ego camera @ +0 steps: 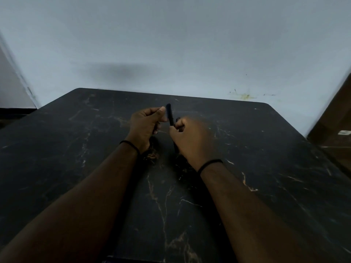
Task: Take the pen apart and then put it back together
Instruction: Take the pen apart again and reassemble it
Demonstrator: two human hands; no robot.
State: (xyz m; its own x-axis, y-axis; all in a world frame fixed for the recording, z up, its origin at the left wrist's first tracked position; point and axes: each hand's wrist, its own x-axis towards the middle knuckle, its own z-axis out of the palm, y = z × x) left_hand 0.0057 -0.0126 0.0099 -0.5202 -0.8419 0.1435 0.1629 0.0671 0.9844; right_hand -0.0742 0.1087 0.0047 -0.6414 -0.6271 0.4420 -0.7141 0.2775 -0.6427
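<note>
A black pen (170,114) stands nearly upright above the dark marble table (76,149), its lower end hidden inside my right hand (191,138), which is closed around it. My left hand (147,124) is curled just left of the pen, thumb tip touching or almost touching its upper part. A dark piece shows below my right fist near the table; the image is too dim and blurred to tell whether it belongs to the pen.
A pale blue wall (171,44) rises behind the table's far edge. A brown wooden piece of furniture (334,118) stands at the right. Both my wrists carry black bands.
</note>
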